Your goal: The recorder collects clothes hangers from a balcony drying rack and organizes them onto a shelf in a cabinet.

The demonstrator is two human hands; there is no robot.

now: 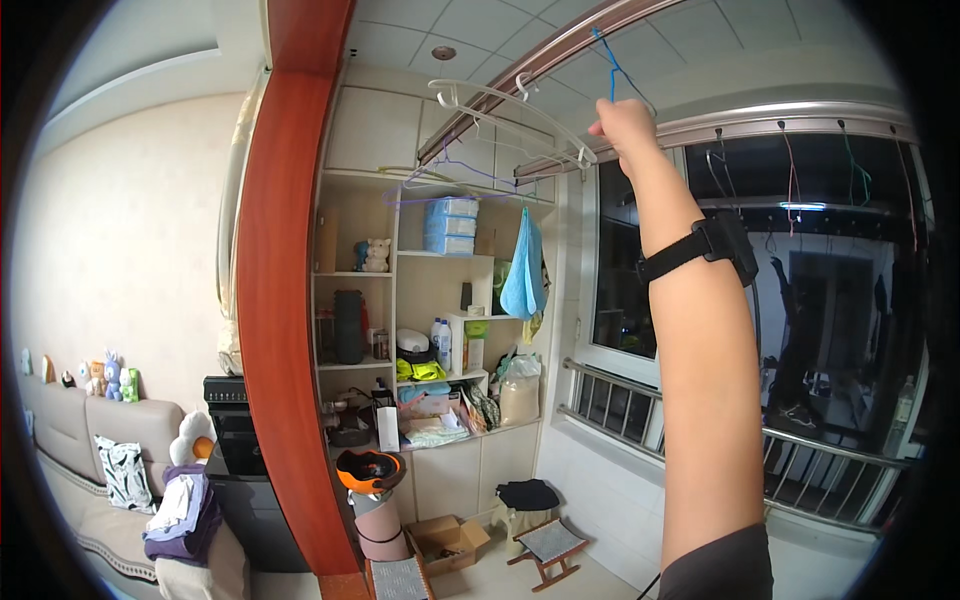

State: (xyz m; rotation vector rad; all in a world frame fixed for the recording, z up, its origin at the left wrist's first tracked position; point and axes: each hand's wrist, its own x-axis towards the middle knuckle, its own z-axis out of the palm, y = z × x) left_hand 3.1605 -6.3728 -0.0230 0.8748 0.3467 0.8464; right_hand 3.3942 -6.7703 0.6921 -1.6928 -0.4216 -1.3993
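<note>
My right hand (628,129) is raised high at the upper right, its fingers closed around a blue wire clothes hanger (613,69). The hanger's hook reaches up to a metal drying rail (517,71) under the ceiling; part of its lower body is hidden behind the hand. To the left, a white plastic hanger (517,114) hangs near the same rail. Further back are a purple hanger (450,171) and a light-blue cloth (521,270) hanging down. A black strap with a small device (724,247) circles my right forearm. My left hand is out of view.
A second rail (780,124) with several hangers runs before the window (825,300). Cluttered shelves (356,275) fill the back wall. Below stand a folding stool (551,541), a cardboard box (450,551) and an orange helmet (367,471). A red-brown pillar (289,300) and a sofa (60,427) are left.
</note>
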